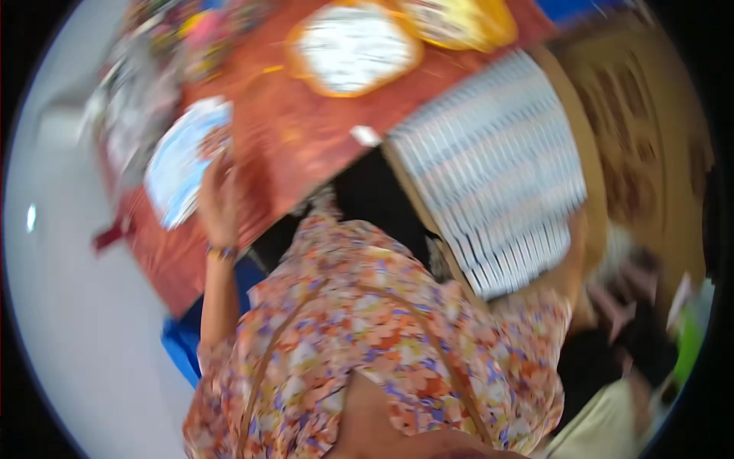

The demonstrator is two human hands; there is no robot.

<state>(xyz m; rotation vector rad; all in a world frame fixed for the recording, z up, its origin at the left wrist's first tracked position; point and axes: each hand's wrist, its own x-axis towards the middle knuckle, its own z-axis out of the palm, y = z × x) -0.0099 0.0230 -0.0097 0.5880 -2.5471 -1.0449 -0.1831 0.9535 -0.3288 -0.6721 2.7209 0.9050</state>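
Up at ten o'clock, my left hand (pixel 218 200) reaches out over the red patterned tablecloth (pixel 298 130), its fingers lying against the edge of a pale blue-and-white packet (pixel 180 172); the blur keeps me from telling whether I am gripping it or only touching it. A beaded bracelet (pixel 222 251) circles that wrist, and my floral sleeve (pixel 229 367) begins lower down, toward seven o'clock. At two o'clock a cardboard box (pixel 569 130) stands open, filled with tight rows of thin white-and-blue packets (pixel 493 168) standing on edge. My right forearm (pixel 575 260) runs along the box's lower right corner at four o'clock, but the hand itself is hidden, so I cannot tell its state. At twelve o'clock a white tray with an orange rim (pixel 352 47) rests on the cloth, with a yellow one (pixel 466 21) just beside it. Colourful, blurred goods (pixel 164 38) crowd eleven o'clock.
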